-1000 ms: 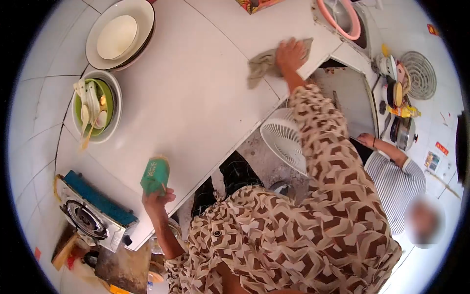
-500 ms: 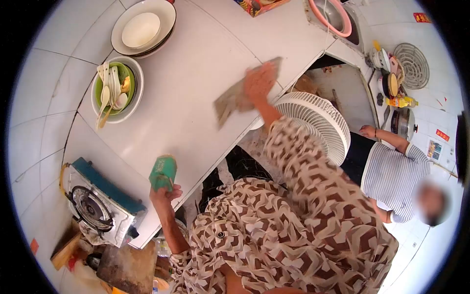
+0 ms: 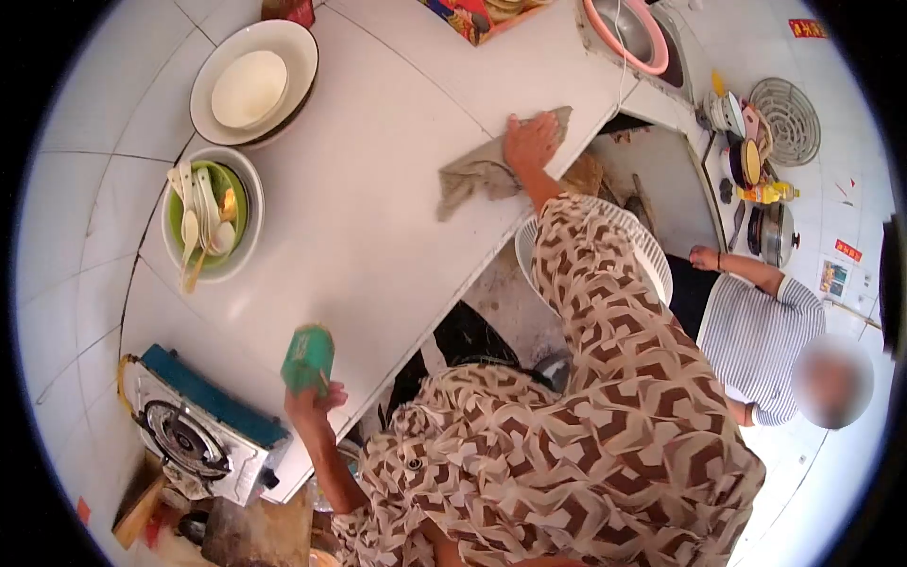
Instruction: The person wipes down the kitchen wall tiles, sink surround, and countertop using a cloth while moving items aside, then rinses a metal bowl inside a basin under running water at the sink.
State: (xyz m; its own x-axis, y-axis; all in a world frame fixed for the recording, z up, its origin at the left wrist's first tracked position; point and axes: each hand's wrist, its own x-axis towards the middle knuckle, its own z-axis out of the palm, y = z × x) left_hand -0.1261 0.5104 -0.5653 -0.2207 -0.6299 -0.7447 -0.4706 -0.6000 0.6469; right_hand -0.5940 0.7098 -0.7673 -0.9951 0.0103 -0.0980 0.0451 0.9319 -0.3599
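Pressing a grey-brown cloth onto the worktop with the right hand, laid on top with fingers stretched out; cannot tell whether any fingertips pinch the fabric. Spread out from under the palm, mostly to the left, with one corner showing past the fingers on the right, close to the worktop's near edge. Grasping a green container in the left hand, fingers wrapped round its near end, well apart from the cloth and above the left part of the worktop. Placed near left of the container: a gas stove with a blue panel. Set farther off on the left: a white basin with a green bowl inside it, holding several pale spoons. Just beyond, a small white bowl resting in a wide white dish. At the far right, a pink-rimmed basin in the sink. Partly hidden below the right sleeve, a white ribbed round object. Standing to the right, a person in a striped top.
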